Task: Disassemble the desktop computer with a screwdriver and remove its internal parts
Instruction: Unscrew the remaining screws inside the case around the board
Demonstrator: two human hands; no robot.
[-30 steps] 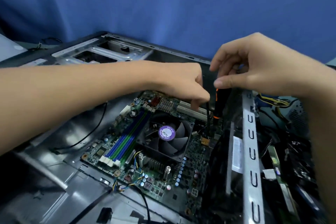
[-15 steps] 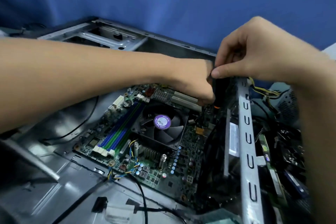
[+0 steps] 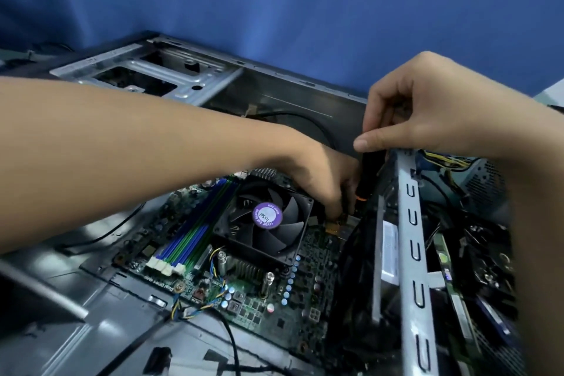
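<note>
Evidently the right hand (image 3: 427, 110) grips the stiff screwdriver (image 3: 369, 171) by its handle; the left hand (image 3: 317, 180) curls its fingertips beside the shaft, hold unclear. Beneath them, the motherboard (image 3: 317, 253) looks fragile: lift by edges.

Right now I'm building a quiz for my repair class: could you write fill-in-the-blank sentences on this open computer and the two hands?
1. The right hand grips a screwdriver whose black handle ends in an ___ ring.
2. The sticker on the hub of the fan is ___.
3. The memory slots beside the fan are blue and ___.
4. The left hand reaches down between the fan and the ___.
Missing words: orange; purple; green; screwdriver.
</note>
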